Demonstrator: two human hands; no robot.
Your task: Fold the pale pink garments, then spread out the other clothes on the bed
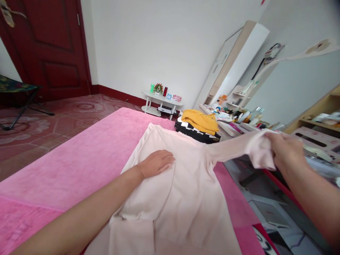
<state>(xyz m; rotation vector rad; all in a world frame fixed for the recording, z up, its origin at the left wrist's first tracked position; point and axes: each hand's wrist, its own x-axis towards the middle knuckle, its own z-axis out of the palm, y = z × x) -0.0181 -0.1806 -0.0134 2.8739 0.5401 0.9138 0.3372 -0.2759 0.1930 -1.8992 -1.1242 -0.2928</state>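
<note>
Left hand (156, 163) pressed flat, fingers spread, pinning pale pink long-sleeved knit top (183, 198) to bright pink bedspread (79, 166); right hand (285, 152) fingers closed around its sleeve, pulling it taut sideways.

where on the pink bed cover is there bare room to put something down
The pink fleece bed cover lies bare left of the pale pink knit top, out to the floor-side edge. The far right corner is crowded by the folded mustard and black clothes pile. The right strip beside the top is narrow.
</note>
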